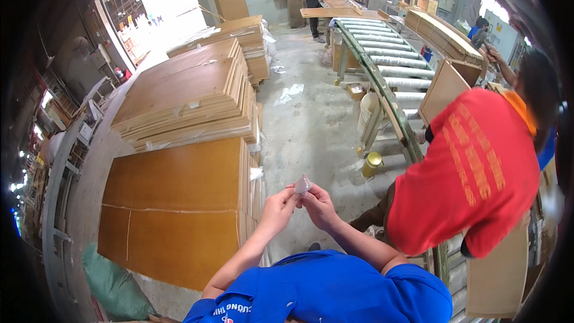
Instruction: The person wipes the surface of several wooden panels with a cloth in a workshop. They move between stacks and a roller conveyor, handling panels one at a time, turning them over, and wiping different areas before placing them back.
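Both of my hands meet in front of my chest, over the gap between the stacked boards and the roller conveyor. Between their fingertips is a small, pale, see-through piece, pointed at the top, which looks like thin plastic; its exact kind is too small to tell. My left hand pinches it from the left, fingers closed. From the right, my right hand grips it with thumb and fingers pressed together. Nearest to my left forearm lies a stack of brown boards tied with a pale string.
More board stacks stand behind on the left. A roller conveyor runs along the right, where a person in a red shirt bends close to me. A yellow-lidded can and a white bucket stand beside it. A green sack lies lower left.
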The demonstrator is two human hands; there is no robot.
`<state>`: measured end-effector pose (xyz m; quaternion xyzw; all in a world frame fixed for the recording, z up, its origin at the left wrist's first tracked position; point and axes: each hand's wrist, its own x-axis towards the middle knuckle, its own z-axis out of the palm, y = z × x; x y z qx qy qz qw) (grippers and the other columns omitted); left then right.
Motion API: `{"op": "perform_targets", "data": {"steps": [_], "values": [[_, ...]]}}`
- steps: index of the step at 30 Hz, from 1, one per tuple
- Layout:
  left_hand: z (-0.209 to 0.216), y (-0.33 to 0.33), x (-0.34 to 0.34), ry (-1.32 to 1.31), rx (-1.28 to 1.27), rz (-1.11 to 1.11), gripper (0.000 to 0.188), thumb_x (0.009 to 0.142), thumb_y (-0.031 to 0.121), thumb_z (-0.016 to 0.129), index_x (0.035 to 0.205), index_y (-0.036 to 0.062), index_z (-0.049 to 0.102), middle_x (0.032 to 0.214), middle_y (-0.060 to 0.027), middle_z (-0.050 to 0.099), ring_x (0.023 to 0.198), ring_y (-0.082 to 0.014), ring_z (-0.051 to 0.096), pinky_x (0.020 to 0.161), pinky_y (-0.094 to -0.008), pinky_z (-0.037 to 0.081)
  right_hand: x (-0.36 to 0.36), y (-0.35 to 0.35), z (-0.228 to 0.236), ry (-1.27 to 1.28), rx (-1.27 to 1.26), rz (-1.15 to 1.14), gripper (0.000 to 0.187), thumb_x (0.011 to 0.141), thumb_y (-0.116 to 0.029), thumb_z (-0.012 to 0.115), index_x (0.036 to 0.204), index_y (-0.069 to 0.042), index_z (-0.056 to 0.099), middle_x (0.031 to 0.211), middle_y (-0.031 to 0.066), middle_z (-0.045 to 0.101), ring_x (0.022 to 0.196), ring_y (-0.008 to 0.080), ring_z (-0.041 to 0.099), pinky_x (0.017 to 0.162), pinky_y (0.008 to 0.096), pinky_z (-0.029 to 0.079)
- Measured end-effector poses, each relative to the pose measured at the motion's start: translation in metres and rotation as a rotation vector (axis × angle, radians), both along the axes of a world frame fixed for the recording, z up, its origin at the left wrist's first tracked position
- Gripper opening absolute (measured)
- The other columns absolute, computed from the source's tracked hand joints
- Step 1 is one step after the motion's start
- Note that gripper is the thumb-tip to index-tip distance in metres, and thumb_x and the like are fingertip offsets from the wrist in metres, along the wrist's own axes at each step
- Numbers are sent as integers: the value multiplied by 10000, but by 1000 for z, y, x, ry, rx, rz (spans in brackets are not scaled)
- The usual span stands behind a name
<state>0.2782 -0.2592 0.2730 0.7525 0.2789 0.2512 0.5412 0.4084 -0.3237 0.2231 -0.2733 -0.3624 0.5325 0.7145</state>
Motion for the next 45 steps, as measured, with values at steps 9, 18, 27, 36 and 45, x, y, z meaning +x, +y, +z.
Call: {"op": "perform_targets", "data": {"steps": [9,18,27,36,45], "values": [[-22,187,99,-151,-331,-50,305,932,202,511,1138,-14,573,764,1,575,683,-82,519,638,-210,421,106,188,-6,244,-69,96,332,919,-176,511,1209,-19,476,1124,132,581,961,202,569,731,330,466],[-13,396,254,-292,217,-65,175,893,90,507,1009,-16,585,827,-186,618,754,-302,625,653,-335,475,238,381,11,103,-32,-165,350,931,-144,488,1248,0,450,1206,166,548,1119,213,521,947,343,402],[-46,552,462,-141,369,-753,285,905,254,510,1059,30,596,883,-142,636,829,-309,609,725,-405,471,413,454,-2,181,-101,-764,336,929,-110,452,1241,12,428,933,160,621,900,225,603,812,340,476],[-211,821,475,966,314,-539,350,852,359,505,932,47,643,941,-178,642,906,-368,594,792,-452,466,589,647,-2,335,-235,-683,375,937,-141,467,1296,-45,420,842,44,532,727,126,516,701,299,447],[-264,938,441,1240,-229,-125,389,781,337,528,870,-17,660,844,-225,648,821,-357,628,724,-428,479,727,850,3,305,-206,-507,368,918,-146,504,1265,-38,444,819,62,556,691,163,526,667,327,421]]}}
